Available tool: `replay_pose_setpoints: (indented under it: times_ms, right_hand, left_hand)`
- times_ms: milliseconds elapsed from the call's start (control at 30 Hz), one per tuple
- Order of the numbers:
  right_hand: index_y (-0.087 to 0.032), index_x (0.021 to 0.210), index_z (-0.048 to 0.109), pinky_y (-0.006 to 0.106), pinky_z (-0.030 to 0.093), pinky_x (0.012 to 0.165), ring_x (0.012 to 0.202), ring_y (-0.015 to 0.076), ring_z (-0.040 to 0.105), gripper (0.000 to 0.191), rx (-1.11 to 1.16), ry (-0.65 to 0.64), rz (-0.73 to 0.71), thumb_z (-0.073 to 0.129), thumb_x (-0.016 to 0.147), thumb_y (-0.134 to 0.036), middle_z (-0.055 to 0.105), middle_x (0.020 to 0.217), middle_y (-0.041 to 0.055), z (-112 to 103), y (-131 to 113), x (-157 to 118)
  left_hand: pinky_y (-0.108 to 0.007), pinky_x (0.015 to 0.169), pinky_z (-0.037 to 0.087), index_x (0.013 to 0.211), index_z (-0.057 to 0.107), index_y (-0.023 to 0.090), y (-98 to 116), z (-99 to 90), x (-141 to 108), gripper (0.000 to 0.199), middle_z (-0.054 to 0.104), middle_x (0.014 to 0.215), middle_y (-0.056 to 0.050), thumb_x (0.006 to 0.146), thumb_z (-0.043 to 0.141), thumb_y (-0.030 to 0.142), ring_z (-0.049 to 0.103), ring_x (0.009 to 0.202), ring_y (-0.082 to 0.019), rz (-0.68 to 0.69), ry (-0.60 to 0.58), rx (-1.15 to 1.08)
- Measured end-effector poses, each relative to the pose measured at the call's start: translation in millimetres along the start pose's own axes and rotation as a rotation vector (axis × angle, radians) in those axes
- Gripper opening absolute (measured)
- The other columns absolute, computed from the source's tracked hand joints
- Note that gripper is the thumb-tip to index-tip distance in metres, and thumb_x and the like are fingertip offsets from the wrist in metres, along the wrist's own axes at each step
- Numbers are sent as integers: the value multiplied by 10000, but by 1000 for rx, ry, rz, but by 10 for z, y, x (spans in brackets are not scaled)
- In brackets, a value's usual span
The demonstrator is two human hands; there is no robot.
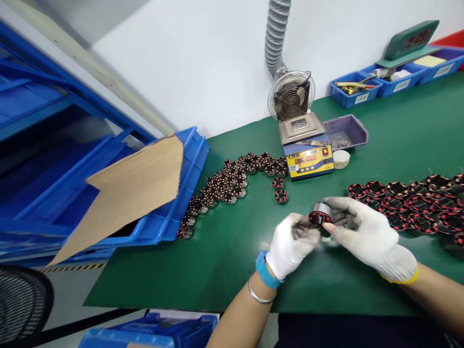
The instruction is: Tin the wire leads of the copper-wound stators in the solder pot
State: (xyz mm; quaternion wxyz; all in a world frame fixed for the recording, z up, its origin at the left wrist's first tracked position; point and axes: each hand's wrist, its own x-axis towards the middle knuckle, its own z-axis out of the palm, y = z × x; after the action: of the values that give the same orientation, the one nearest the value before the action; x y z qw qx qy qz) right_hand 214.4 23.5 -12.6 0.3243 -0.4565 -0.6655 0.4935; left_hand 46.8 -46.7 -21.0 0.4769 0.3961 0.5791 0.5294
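Observation:
A motor stator [322,212], with a grey metal ring and dark red windings, is held above the green table. My right hand [362,234], in a white glove with a yellow cuff, grips its right side between thumb and fingers. At the stator's left edge, the fingers of my left hand [293,244] are pinched together, slightly blurred. A thin wire end seems to show there; the exact grip is partly hidden. Two similar stators [281,196] stand just beyond the left hand. Rows of red and copper stators [422,203] lie right of my right hand.
A solder pot [310,159] with a lit display stands behind my hands, under a fan and grey duct [276,38]. Beside it are a purple tray [357,130] and a round whitish block [341,159]. More stators [228,181] curve leftward towards blue bins [192,169] and cardboard [145,179].

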Motion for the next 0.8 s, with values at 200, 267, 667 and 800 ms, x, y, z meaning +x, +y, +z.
replay_pose_setpoints:
  times_ms: [200, 267, 667, 800]
  right_hand:
    - [-182, 1211, 686, 313, 631, 703, 789, 198, 726, 468, -112, 41, -54, 710, 774, -351, 744, 969, 87, -22, 63, -2]
    - [-180, 1212, 684, 314, 630, 682, 766, 198, 723, 477, -105, 46, -42, 714, 776, -371, 742, 957, 86, -40, 57, -1]
    - [-213, 1194, 690, 334, 636, 661, 749, 211, 721, 459, -238, 46, -58, 712, 762, -366, 749, 973, 77, -127, -147, 171]
    - [-225, 1205, 692, 362, 634, 709, 762, 224, 722, 477, -340, -18, -134, 720, 755, -380, 754, 1022, 80, -142, -346, 299]
  left_hand:
    - [-210, 371, 376, 715, 538, 196, 51, -47, -187, 406, 585, 493, 27, 844, 683, 553, 474, 361, -102, 44, 94, -124]
    - [-215, 402, 410, 759, 540, 199, 40, -97, -174, 411, 589, 526, 29, 881, 634, 581, 509, 398, -112, 204, 303, -132]
    - [-255, 526, 484, 747, 565, 195, 30, -128, -217, 418, 580, 648, -4, 943, 568, 565, 570, 550, -138, 328, 323, 16]
    - [-266, 545, 502, 909, 616, 180, 96, -61, -163, 437, 649, 711, -26, 854, 667, 611, 595, 582, -151, 195, 221, -70]
